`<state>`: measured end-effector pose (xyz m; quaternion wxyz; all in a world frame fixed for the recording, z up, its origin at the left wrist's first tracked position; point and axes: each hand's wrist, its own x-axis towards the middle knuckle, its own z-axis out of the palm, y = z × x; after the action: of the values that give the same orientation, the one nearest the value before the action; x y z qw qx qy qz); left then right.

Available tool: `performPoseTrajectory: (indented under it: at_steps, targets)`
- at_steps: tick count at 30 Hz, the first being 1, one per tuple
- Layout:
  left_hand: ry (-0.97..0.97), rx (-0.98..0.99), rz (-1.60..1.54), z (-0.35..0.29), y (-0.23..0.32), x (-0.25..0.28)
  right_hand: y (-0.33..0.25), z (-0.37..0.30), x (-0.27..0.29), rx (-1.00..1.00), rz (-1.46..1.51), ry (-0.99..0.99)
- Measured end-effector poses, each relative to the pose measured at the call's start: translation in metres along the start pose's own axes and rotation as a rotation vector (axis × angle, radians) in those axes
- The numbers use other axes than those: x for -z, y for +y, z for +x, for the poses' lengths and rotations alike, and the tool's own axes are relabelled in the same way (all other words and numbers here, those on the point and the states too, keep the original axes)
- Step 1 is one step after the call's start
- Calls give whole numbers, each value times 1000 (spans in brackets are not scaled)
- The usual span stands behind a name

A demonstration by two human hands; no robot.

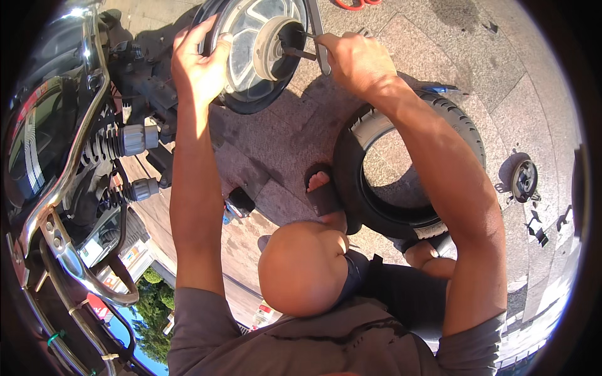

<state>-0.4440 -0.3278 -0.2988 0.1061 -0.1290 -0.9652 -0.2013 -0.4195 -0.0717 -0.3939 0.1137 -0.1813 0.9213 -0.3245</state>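
Note:
A wheel rim (241,59) with a pale cast hub and a black outer edge stands upright at the top of the view, with no tyre on it. My left hand (199,59) grips its left edge, thumb on the front face. To the right of the hub, my right hand (357,59) is closed around a thin, dark-shafted tool (306,34) that points at the hub's centre. Its handle is hidden in my fist. A flat grey metal bar (320,41) runs along the rim's right edge, close to my right fingers. A short stub (300,54) sticks out from the hub.
A loose black tyre (351,156) lies on the paving below my right forearm. Motorbike parts with chrome bars (94,94) and shock absorbers (138,139) fill the left. A round metal part (524,178) lies far right, and red-handled things (351,5) lie at the top.

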Motion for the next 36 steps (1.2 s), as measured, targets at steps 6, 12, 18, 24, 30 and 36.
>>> performPoseTrajectory:
  at_steps: [6, 12, 18, 24, 30, 36]
  targets:
    - [-58, 180, -261, 13, -30, 0, 1, -6, -11, 98, 7, 290]
    - [-52, 180, -40, 23, -13, -3, 9, 3, -15, 31, -161, 70]
    - [-47, 247, -179, 28, -18, 3, 12, 8, -13, 112, -67, 229]
    - [-48, 294, -34, 33, 3, 4, 11, 10, -17, 84, -64, 184]
    - [-82, 220, -27, 30, 2, 4, 7, 5, -19, -29, -15, 28]
    - [-59, 369, -343, 18, -43, -1, 3, 7, -10, -41, 100, -13]
